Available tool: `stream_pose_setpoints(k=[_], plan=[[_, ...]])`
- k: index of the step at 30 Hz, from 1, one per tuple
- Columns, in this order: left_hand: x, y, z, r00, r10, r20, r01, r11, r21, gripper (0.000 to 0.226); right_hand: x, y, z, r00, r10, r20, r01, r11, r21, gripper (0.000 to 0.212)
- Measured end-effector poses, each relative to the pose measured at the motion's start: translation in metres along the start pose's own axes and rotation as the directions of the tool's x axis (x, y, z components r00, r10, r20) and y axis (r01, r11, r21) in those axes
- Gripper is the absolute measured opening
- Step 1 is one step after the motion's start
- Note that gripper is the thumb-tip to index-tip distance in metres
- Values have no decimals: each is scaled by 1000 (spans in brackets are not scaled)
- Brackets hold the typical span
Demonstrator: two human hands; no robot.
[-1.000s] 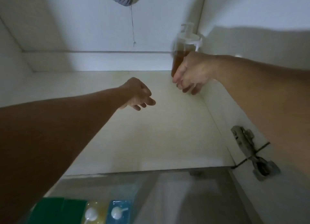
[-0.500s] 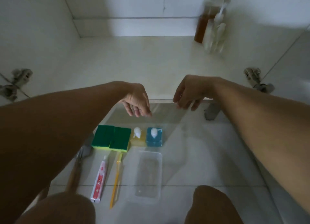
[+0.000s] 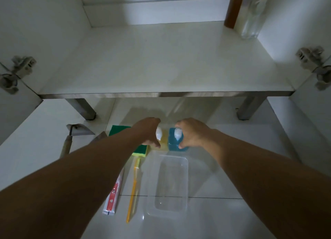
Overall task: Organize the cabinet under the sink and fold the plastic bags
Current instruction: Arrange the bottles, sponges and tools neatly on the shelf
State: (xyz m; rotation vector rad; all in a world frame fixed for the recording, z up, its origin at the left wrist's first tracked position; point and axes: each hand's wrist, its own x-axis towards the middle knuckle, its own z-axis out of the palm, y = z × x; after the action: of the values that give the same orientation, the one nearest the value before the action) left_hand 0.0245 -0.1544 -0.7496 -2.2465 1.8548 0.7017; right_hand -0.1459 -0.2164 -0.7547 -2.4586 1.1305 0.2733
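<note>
Gripping the blue bottle (image 3: 176, 143) with my right hand (image 3: 192, 134), I have my fingers wrapped over its far side and my thumb curled at its near lower corner, just below the white pump top. My left hand (image 3: 149, 131) is at the yellow bottle (image 3: 160, 142) beside it, thumb down against the bottle's front; the rest of my fingers are hidden behind the hand, so I cannot tell whether they are closed round it or only resting there. Both bottles stand upright on the floor tiles (image 3: 223, 176), touching side by side, in front of the open cabinet.

Left of the yellow bottle lies a green sponge (image 3: 120, 130) with a yellow underside, mostly hidden under my left forearm. Nearer to me, a yellow toothbrush (image 3: 133, 186) lies lengthwise, with a red and white toothpaste tube (image 3: 112, 197) just to its left. To their right sits a clear plastic container (image 3: 169, 183), its far edge just short of the two bottles. Farther left, a scraper with a wooden handle (image 3: 71, 136) lies on the floor near one of the cabinet legs.

Beyond my hands, the cabinet shelf (image 3: 161, 63) stretches pale and wide. In its back right corner stand an amber bottle (image 3: 232, 11) and a clear bottle (image 3: 251, 16) close together against the wall. Door hinges show at the left (image 3: 16, 72) and right (image 3: 315, 63) edges.
</note>
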Motion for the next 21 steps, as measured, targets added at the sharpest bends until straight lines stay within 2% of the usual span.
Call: stream_pose_setpoints(k=[3,6,14,17,21], plan=[[10,-4,16,1000,8,-15,-9,999,-33,101,9,3,17,1000,-12,-24,12,1000,-23,70],[16,-4,25,998,36,-42,-36,999,4,95,13,7,29,998,-33,-47,31,998,-48,78],[14,1,24,996,64,-69,-61,997,49,84,6,11,28,993,-56,-103,54,998,-25,60],[3,6,8,995,57,-80,-56,998,17,88,-10,15,9,993,-42,-110,42,999,-8,53],[-17,19,-31,993,77,-89,-77,997,-5,86,-37,22,-35,996,-35,-87,37,999,21,54]])
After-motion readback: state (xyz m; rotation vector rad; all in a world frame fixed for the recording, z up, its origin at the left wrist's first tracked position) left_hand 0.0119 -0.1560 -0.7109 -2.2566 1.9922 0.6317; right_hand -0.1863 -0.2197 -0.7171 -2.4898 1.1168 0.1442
